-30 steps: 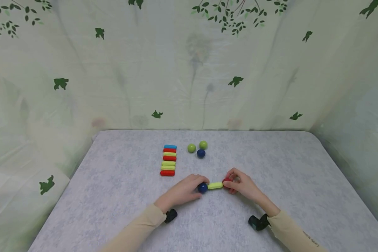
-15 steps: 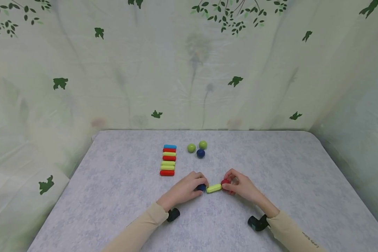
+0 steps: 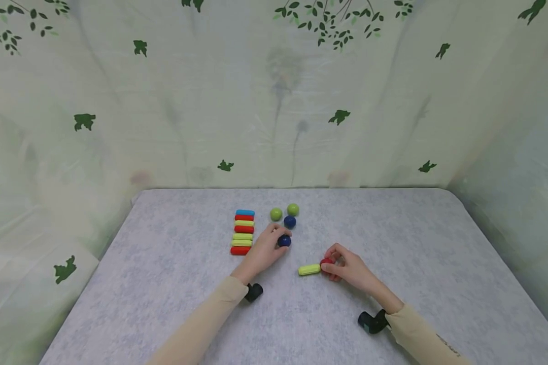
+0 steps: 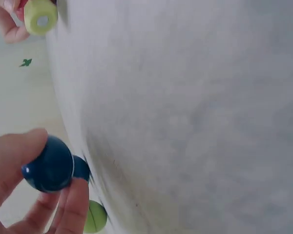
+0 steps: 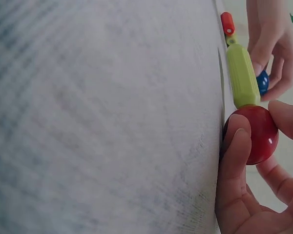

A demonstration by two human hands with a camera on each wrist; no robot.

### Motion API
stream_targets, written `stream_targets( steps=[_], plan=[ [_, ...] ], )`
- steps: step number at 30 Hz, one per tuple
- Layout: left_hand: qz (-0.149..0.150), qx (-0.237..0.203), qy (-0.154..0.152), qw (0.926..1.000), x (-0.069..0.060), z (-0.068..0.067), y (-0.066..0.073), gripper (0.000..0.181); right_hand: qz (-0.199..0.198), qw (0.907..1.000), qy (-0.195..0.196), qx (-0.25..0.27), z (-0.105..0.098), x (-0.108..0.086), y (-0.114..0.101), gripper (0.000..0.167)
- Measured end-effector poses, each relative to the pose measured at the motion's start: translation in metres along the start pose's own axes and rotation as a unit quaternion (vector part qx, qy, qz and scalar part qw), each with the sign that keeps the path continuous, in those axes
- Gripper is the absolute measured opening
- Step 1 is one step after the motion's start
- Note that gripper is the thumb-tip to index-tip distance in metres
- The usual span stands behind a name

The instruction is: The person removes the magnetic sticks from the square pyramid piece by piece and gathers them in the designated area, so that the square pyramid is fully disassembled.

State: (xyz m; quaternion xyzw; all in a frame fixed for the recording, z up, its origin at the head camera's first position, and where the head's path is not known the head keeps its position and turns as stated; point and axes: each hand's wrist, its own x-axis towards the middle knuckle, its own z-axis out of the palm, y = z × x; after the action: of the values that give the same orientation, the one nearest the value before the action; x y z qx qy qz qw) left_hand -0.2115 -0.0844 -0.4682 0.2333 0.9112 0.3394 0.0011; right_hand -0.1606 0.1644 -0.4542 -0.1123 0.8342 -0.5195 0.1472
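Note:
My left hand (image 3: 264,248) pinches a dark blue ball (image 3: 284,241) between thumb and fingers, just in front of a second blue ball (image 3: 289,222) on the table. The held ball (image 4: 50,165) shows large and glossy in the left wrist view. With thumb and fingertips my right hand (image 3: 351,266) grips a red ball (image 5: 260,134). A yellow-green ribbed rod (image 3: 309,269) is joined to that ball and points left. Its free end (image 4: 41,20) has a small silvery disc, seen in the left wrist view.
Left of my left hand, red, yellow and blue rods (image 3: 244,229) lie in a column, the nearest partly covered by the hand. Two green balls, one left (image 3: 276,214) and one right (image 3: 293,209), sit behind the blue ones. A patterned curtain (image 3: 283,126) hangs behind the table.
My left hand has pulled the blue ball off the yellow-green rod and carried it away and slightly left, towards the loose balls. My right hand has stayed with the red ball and rod.

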Motion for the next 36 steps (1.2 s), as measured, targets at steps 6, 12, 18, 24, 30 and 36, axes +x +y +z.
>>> stream_targets(
  steps=[6, 12, 18, 24, 30, 36],
  plan=[
    [-0.064, -0.001, 0.044, 0.9970, 0.017, 0.003, 0.001, 0.029, -0.002, 1.0000, -0.005, 0.008, -0.001, 0.008, 0.020, 0.024],
    [-0.079, 0.005, 0.049, 0.9956, 0.027, 0.005, 0.000, 0.029, -0.004, 0.9998, -0.011, 0.018, 0.000, 0.011, 0.026, 0.029],
    [-0.081, 0.006, 0.046, 0.9956, 0.030, 0.007, 0.000, 0.028, 0.000, 0.9999, -0.008, 0.011, 0.000, 0.011, 0.026, 0.029],
    [-0.056, 0.015, 0.058, 0.9966, 0.021, 0.003, 0.006, 0.033, 0.010, 0.9999, -0.003, 0.012, 0.000, 0.011, 0.025, 0.029],
    [0.010, -0.004, -0.008, 0.9999, 0.000, -0.002, 0.017, 0.028, 0.018, 0.9998, -0.001, 0.012, 0.001, 0.012, 0.025, 0.030],
    [0.038, -0.013, -0.132, 0.9904, -0.019, 0.000, 0.026, 0.032, 0.012, 0.9996, -0.012, 0.023, 0.004, 0.012, 0.021, 0.030]
  ],
)
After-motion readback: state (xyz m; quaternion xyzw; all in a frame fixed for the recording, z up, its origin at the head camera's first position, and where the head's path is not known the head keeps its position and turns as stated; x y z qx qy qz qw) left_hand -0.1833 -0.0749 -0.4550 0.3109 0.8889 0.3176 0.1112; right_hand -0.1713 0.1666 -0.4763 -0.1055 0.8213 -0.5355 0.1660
